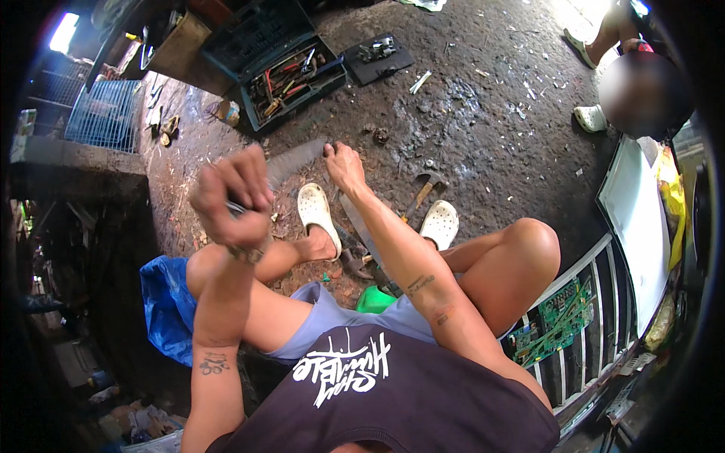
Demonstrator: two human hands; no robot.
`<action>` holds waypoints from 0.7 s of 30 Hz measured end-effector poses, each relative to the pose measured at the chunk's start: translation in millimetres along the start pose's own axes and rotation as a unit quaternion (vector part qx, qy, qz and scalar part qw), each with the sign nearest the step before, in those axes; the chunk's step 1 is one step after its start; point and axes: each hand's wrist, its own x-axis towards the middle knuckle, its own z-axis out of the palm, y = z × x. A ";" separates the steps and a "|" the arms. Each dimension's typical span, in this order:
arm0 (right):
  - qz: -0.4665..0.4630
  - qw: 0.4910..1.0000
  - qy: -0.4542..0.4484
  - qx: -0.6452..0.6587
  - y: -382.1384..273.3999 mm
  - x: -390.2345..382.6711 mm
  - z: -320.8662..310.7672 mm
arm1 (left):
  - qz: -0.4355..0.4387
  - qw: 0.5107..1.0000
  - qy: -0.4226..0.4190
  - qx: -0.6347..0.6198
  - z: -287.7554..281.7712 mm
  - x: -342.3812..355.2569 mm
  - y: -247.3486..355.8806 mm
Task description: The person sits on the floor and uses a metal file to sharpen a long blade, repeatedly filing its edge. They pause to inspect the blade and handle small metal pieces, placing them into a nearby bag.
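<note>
One wide grey blade [294, 162] out past the shins: the right grip [347, 169] is pinched on its far right end, while the left grip [232, 195], nearer and to the left, is curled tight around some greyish metal bit [237, 208] (too blurry to tell if it's part of that same blade). Claw hammer [418, 200] lies on the dirt floor [491, 166] to the right, and an open toolbox [253, 44] full of tools sits at the far left.

Pale scraps [421, 81] dot the rough, dark floor [491, 113] — light [581, 9] floods its far corner.
</note>
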 end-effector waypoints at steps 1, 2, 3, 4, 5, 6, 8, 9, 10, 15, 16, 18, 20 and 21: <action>0.016 1.000 -0.017 -0.015 0.6 0.9 -2.4 | 0.012 0.999 -0.021 0.034 5.4 -12.8 -1.0; 0.035 0.998 -0.032 -0.029 1.0 0.8 -3.8 | 0.022 0.996 -0.044 0.069 10.8 -24.8 -2.1; 0.046 0.997 -0.045 -0.041 2.6 1.6 -6.2 | 0.025 0.993 -0.079 0.085 14.4 -34.8 -2.8; 0.054 0.997 -0.040 -0.045 4.1 1.1 -6.7 | 0.026 0.988 -0.111 0.100 18.3 -45.3 -2.7; 0.055 0.997 -0.034 -0.047 5.9 0.9 -6.8 | 0.047 0.981 -0.141 0.124 23.0 -54.8 -4.7; 0.060 0.997 -0.029 -0.050 8.1 0.1 -6.2 | 0.067 0.972 -0.170 0.147 27.3 -63.7 -5.2; 0.015 0.998 -0.027 -0.060 12.1 -0.6 -3.5 | 0.111 0.946 -0.249 0.175 31.3 -76.6 -3.6; -0.008 0.998 -0.023 -0.063 13.8 -0.7 -1.5 | 0.117 0.945 -0.259 0.163 35.6 -83.0 -2.9; -0.030 0.998 -0.025 -0.043 15.5 0.3 0.0 | 0.124 0.943 -0.268 0.157 35.6 -85.6 -1.0; -0.103 0.993 -0.040 0.045 29.4 5.3 -1.4 | 0.128 0.933 -0.300 0.151 28.3 -84.8 11.0; -0.098 0.992 -0.055 0.058 32.2 5.2 -2.2 | 0.127 0.936 -0.293 0.146 26.8 -84.4 11.9; -0.107 0.988 -0.025 0.107 35.3 1.0 -1.4 | 0.119 0.942 -0.288 0.123 22.7 -83.5 11.8; -0.167 0.980 0.023 0.105 34.2 -6.0 0.3 | 0.109 0.951 -0.273 0.100 16.9 -84.3 8.3; -0.071 0.992 0.056 0.093 31.3 -8.3 0.8 | 0.104 0.955 -0.263 0.088 12.0 -84.5 5.6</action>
